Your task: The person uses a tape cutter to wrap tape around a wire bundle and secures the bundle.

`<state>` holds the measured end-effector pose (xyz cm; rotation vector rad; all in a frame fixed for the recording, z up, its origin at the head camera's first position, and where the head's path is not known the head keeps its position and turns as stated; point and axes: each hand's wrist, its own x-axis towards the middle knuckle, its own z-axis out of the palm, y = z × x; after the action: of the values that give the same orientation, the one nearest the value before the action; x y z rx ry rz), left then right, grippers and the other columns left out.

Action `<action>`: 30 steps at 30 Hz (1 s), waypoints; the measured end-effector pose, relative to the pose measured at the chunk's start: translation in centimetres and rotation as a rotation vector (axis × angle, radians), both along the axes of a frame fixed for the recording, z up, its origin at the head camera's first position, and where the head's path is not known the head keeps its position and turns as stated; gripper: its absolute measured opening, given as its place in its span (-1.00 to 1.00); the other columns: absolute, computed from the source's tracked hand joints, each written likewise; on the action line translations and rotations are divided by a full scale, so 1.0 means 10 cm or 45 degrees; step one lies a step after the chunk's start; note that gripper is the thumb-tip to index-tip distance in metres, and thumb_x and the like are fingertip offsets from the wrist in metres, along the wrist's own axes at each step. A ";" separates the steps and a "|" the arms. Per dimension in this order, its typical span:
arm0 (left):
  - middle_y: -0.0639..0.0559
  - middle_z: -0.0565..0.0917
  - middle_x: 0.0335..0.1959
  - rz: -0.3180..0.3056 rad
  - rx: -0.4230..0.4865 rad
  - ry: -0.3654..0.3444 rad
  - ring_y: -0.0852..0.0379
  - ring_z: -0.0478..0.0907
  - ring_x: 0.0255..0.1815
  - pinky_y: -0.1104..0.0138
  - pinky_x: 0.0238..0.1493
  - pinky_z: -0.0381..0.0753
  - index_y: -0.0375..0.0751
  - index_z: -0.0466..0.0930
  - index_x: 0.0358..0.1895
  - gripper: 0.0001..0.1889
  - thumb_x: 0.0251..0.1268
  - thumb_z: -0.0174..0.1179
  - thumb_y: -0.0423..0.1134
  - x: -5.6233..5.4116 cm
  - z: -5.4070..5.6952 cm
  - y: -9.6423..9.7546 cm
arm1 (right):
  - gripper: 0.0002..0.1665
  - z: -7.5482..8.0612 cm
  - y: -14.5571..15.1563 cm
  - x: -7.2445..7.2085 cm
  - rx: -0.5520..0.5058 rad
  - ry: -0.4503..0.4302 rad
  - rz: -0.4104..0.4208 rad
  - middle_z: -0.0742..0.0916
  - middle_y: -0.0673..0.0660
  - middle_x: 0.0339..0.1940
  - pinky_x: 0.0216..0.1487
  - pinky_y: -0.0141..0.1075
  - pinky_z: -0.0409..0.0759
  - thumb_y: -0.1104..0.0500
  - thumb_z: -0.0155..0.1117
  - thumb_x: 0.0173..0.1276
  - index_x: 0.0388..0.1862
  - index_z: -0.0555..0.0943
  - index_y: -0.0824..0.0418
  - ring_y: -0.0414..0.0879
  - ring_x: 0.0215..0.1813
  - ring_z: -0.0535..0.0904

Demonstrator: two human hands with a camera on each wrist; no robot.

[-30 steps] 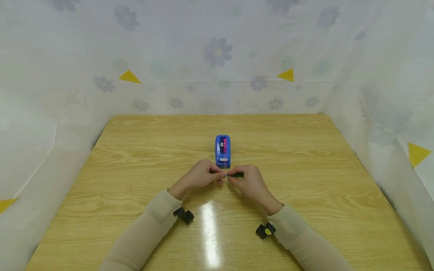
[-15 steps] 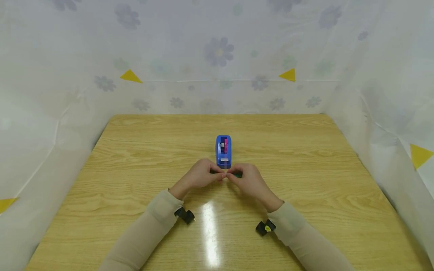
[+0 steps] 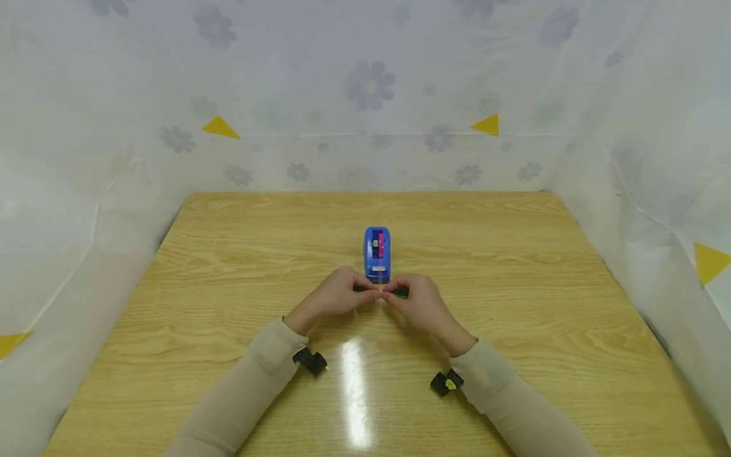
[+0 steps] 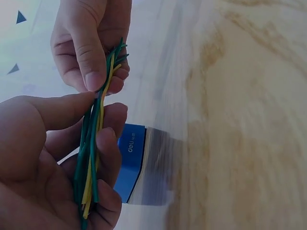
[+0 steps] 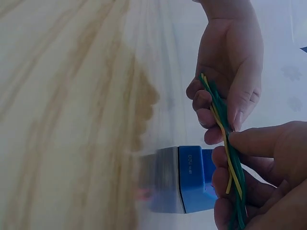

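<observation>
My left hand (image 3: 339,293) and right hand (image 3: 418,303) meet fingertip to fingertip over the table. Both pinch a bundle of thin green and yellow strands (image 4: 93,148), which runs lengthwise from one hand to the other. In the right wrist view the bundle (image 5: 232,165) passes under both thumbs, its loose ends lying along the curled fingers. Just beyond the fingertips stands a blue tape dispenser (image 3: 377,262) with a pink core inside. A clear strip of tape (image 3: 381,284) reaches from its front toward the pinched middle of the bundle, where the fingers hide its end.
The wood-grain table (image 3: 257,235) stretches around both hands. White flower-patterned sheeting (image 3: 320,82) encloses its back and sides, with yellow triangles (image 3: 221,127) stuck on. Small black cameras (image 3: 310,362) sit on the wrists by the beige sleeves (image 3: 245,387).
A second ago green strands showed between the spread fingertips; the right hand has since moved slightly left and forward, so the fingertips now meet. The dispenser stays in place.
</observation>
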<state>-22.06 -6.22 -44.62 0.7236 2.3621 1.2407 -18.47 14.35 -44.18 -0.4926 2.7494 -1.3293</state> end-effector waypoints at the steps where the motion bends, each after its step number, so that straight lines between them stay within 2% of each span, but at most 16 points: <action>1: 0.08 0.76 -0.34 -0.008 0.003 -0.009 0.22 0.51 -0.44 0.37 -0.41 0.47 -0.16 0.81 -0.17 -0.79 0.43 0.22 -0.14 0.00 0.00 0.00 | -0.95 0.01 0.00 0.00 -0.001 0.005 -0.003 0.76 -0.06 -0.32 -0.11 -0.18 0.61 0.20 0.41 0.33 -0.34 0.76 0.14 -0.16 -0.21 0.62; 8: 0.00 0.71 -0.48 -0.038 -0.034 -0.042 0.26 0.28 -0.65 0.41 -0.58 0.23 -0.20 0.80 -0.26 -0.70 0.51 0.12 -0.14 -0.03 -0.03 0.01 | -0.95 -0.02 -0.01 0.01 0.041 0.047 -0.039 0.77 -0.07 -0.35 -0.10 -0.18 0.63 0.21 0.45 0.29 -0.38 0.77 0.14 -0.16 -0.20 0.66; 13: 0.04 0.72 -0.49 -0.048 -0.044 -0.024 0.28 0.32 -0.63 0.41 -0.56 0.26 -0.19 0.79 -0.37 -0.67 0.51 0.12 -0.13 -0.05 -0.04 0.02 | -0.93 -0.04 0.00 0.00 0.046 0.077 -0.053 0.76 -0.08 -0.36 -0.11 -0.19 0.63 0.19 0.46 0.28 -0.37 0.77 0.17 -0.17 -0.20 0.66; 20: 0.06 0.68 -0.55 -0.038 -0.107 0.098 0.26 0.27 -0.66 0.40 -0.58 0.22 -0.12 0.78 -0.41 -0.68 0.47 0.17 -0.07 -0.05 0.00 0.01 | -0.95 -0.05 0.00 -0.02 0.036 0.111 -0.017 0.75 -0.10 -0.37 -0.13 -0.20 0.62 0.20 0.47 0.27 -0.38 0.75 0.15 -0.19 -0.23 0.65; 23: 0.10 0.68 -0.55 -0.025 -0.136 0.155 0.27 0.30 -0.65 0.41 -0.57 0.23 -0.10 0.80 -0.39 -0.70 0.45 0.19 -0.07 -0.03 0.00 0.02 | -0.94 -0.05 0.00 -0.03 0.019 0.093 0.011 0.75 -0.10 -0.36 -0.10 -0.18 0.62 0.20 0.46 0.27 -0.37 0.74 0.15 -0.19 -0.21 0.65; 30: 0.23 0.73 -0.41 0.045 -0.185 0.244 0.30 0.39 -0.60 0.42 -0.53 0.32 -0.05 0.83 -0.22 -0.80 0.38 0.27 -0.07 0.01 0.03 0.05 | -0.95 -0.02 0.02 -0.07 0.033 0.014 0.058 0.75 -0.08 -0.31 -0.05 -0.16 0.61 0.18 0.37 0.37 -0.30 0.73 0.12 -0.17 -0.16 0.66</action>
<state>-21.99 -5.68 -44.33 0.7875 2.5984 1.0407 -19.22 14.58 -44.36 -0.5590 2.7425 -1.2835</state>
